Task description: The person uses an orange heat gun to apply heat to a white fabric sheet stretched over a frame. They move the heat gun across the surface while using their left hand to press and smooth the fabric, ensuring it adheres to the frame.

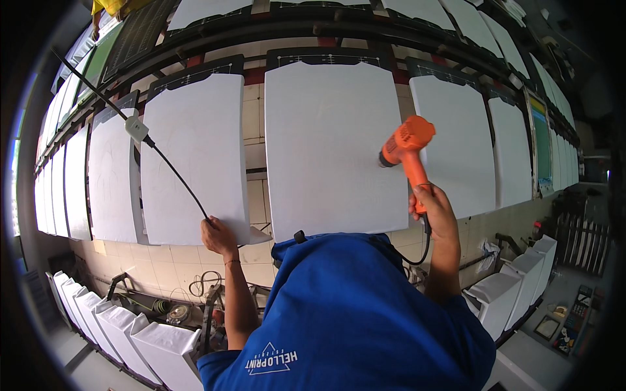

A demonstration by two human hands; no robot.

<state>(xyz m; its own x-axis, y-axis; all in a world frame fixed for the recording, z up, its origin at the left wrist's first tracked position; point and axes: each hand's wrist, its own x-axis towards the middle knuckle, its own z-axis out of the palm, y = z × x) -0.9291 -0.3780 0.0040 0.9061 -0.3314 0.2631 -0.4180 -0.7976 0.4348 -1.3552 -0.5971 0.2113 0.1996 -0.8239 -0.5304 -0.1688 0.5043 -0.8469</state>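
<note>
My right hand [435, 210] is wrapped round the handle of an orange heat gun [409, 144]. Its dark nozzle points left, over the right part of a white cloth-covered board [332, 143] in front of me. Closed on a black power cable [175, 171], my left hand [219, 236] is beside the near edge of another white cloth-covered board [192, 153] to the left. A pale plug connector [135, 128] joins the cable's two lengths above that board. From the heat gun's handle a black cord hangs down towards my waist.
More white-covered boards [450, 133] line both sides on dark frames. A dark rail [306, 31] crosses behind them. Further white-covered boards [163, 345] stand lower left. At the far upper left, a person in yellow [114, 6] shows in part. Loose cables lie on the tiled floor [156, 264].
</note>
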